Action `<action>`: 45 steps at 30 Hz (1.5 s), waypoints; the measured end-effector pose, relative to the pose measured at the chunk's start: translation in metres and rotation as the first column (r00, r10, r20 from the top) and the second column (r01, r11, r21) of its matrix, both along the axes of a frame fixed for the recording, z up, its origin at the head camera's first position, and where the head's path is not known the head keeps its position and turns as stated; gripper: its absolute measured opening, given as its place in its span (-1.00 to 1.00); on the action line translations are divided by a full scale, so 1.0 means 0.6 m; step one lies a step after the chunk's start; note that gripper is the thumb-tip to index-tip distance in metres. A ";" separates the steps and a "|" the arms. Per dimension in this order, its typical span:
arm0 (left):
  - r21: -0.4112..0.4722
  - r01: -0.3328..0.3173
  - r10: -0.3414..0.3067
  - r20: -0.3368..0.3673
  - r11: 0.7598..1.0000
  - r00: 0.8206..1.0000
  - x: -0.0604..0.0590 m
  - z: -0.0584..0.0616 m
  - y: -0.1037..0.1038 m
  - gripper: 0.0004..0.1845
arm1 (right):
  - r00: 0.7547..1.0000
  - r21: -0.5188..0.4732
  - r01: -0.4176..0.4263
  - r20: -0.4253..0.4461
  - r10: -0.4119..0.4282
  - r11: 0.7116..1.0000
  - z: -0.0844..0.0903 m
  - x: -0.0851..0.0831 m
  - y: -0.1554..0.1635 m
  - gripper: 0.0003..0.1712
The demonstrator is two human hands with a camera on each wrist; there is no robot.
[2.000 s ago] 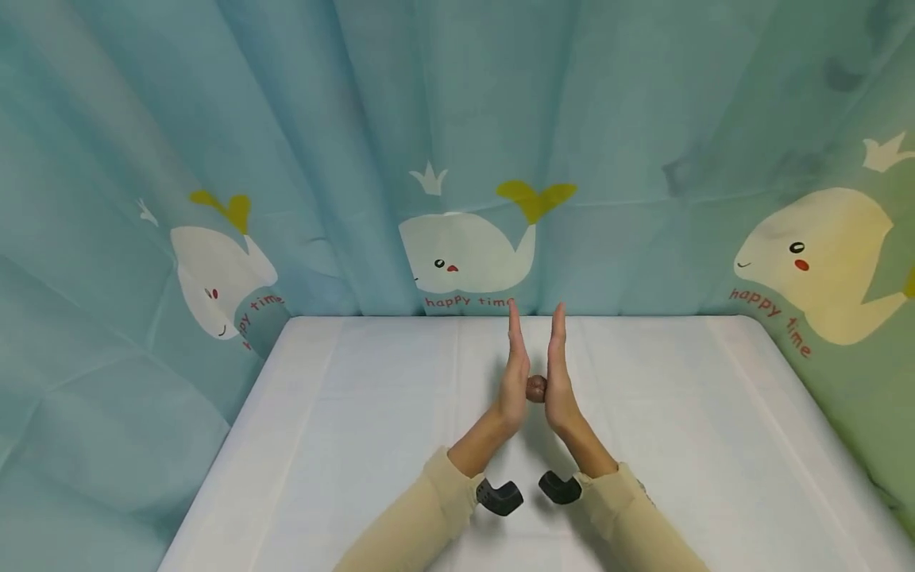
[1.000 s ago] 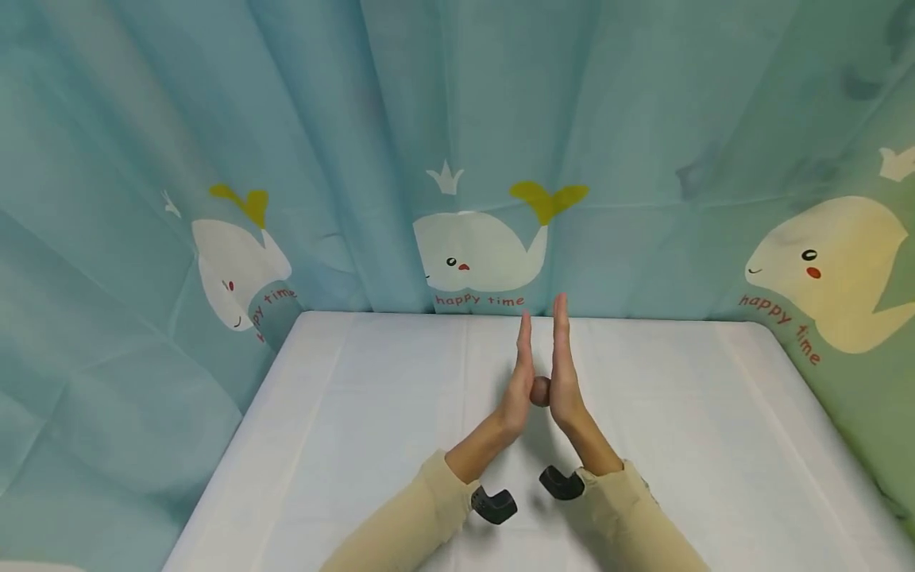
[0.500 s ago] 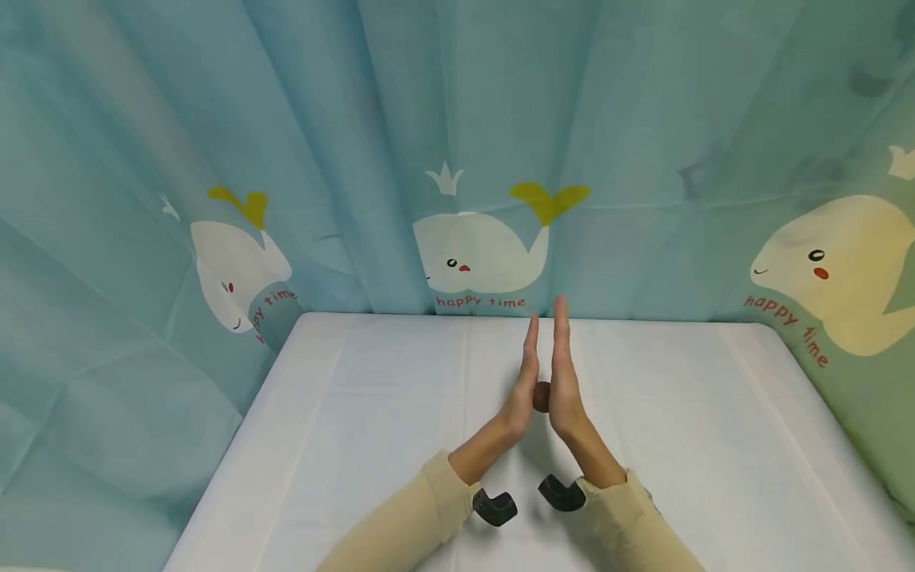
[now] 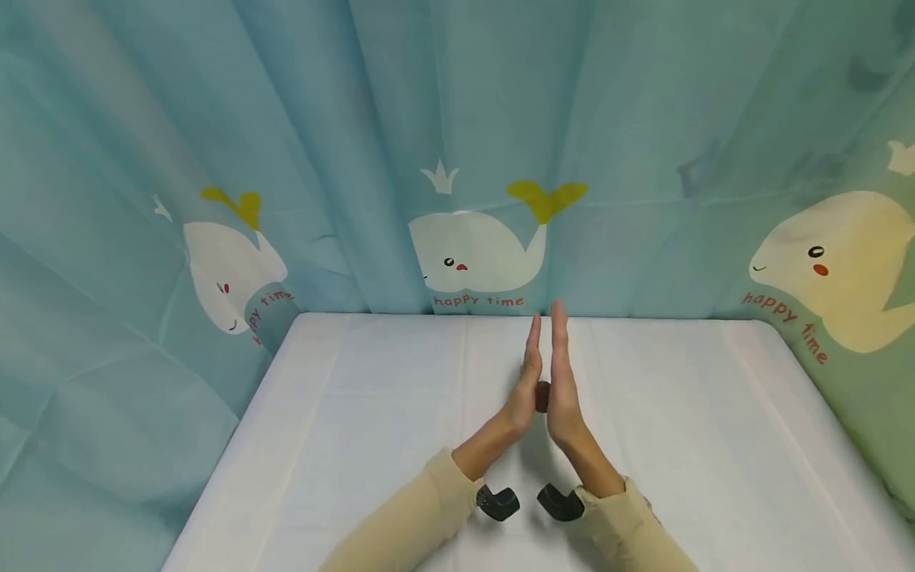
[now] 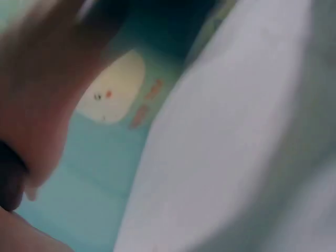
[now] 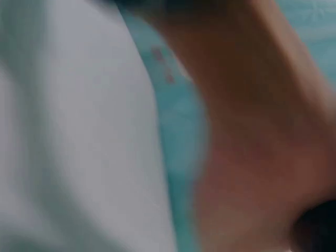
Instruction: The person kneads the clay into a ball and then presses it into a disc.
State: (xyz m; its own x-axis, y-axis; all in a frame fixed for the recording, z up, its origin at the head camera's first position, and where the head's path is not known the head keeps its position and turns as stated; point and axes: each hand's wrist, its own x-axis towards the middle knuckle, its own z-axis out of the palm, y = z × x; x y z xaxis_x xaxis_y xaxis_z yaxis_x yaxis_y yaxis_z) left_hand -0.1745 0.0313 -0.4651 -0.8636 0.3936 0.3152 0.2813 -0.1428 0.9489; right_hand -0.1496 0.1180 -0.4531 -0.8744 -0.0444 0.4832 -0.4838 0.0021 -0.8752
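Observation:
Between the two palms sits a small brown lump [image 4: 542, 397] that looks like modelling clay. My left hand [image 4: 525, 391] presses on it from the left with its fingers straight and pointing away. From the other side my right hand [image 4: 562, 389] lies flat against the lump, its straight fingertips reaching slightly farther than the left ones. Both palms stand upright above the white table [image 4: 393, 381], and they hide the lump's sides. It shows dark at the edge in the left wrist view, as a dark lump [image 5: 9, 178], and similarly in the right wrist view, as a dark lump [image 6: 317, 228].
A light blue curtain [image 4: 643, 119] with printed whales hangs behind and beside the table. Black wrist-worn devices, one on the left [image 4: 498, 504] and one on the right [image 4: 561, 503], stick out toward each other near the beige sleeves [image 4: 422, 508].
The palms have come closer together and slid back and forth against each other. The brown lump has turned between them and looks narrower from the head view. The head view has shifted slightly.

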 end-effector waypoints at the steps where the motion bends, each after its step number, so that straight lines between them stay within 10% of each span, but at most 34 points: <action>1: 0.022 0.004 -0.004 0.006 1.000 1.000 0.007 0.003 0.003 -0.27 | 1.000 0.008 0.009 0.007 -0.009 1.000 0.004 -0.011 0.008 -0.33; 6: 0.075 0.028 -0.027 -0.015 0.997 1.000 0.023 0.034 0.004 -0.22 | 1.000 -0.019 0.010 0.025 -0.009 1.000 -0.024 -0.040 0.028 -0.35; 14: 0.057 -0.031 0.031 -0.001 0.998 1.000 -0.013 0.028 -0.006 -0.28 | 0.999 0.008 -0.036 0.003 0.036 0.999 -0.014 0.028 -0.017 -0.32; 22: 0.081 0.019 -0.022 0.037 0.997 0.999 0.012 0.032 0.003 -0.26 | 0.997 0.098 0.075 -0.015 -0.074 0.992 0.005 -0.038 0.022 -0.31; 27: 0.088 0.020 -0.021 0.008 0.996 1.000 0.010 0.052 -0.005 -0.22 | 0.997 0.067 0.032 0.072 -0.037 0.997 -0.031 -0.014 0.010 -0.35; 32: 0.066 -0.049 0.049 -0.005 0.997 0.999 -0.017 0.027 -0.011 -0.25 | 1.000 0.067 -0.006 -0.011 0.007 0.998 -0.014 0.023 -0.018 -0.33; 38: 0.043 -0.029 0.028 0.026 0.999 0.999 0.003 -0.006 -0.002 -0.30 | 0.999 0.138 0.037 -0.037 -0.032 0.990 0.011 -0.020 0.003 -0.27; 45: 0.106 -0.030 0.039 -0.087 0.994 0.995 0.008 0.040 -0.007 -0.24 | 0.994 0.072 -0.022 0.105 0.014 0.997 -0.042 -0.027 0.013 -0.36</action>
State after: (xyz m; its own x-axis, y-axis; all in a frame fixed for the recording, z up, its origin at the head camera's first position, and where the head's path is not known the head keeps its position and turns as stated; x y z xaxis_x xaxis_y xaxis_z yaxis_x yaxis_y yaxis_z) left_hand -0.1700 0.0269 -0.4409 -0.8429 0.3248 0.4290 0.3702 -0.2285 0.9004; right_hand -0.1657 0.1261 -0.4783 -0.9187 -0.0925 0.3840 -0.3901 0.0600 -0.9188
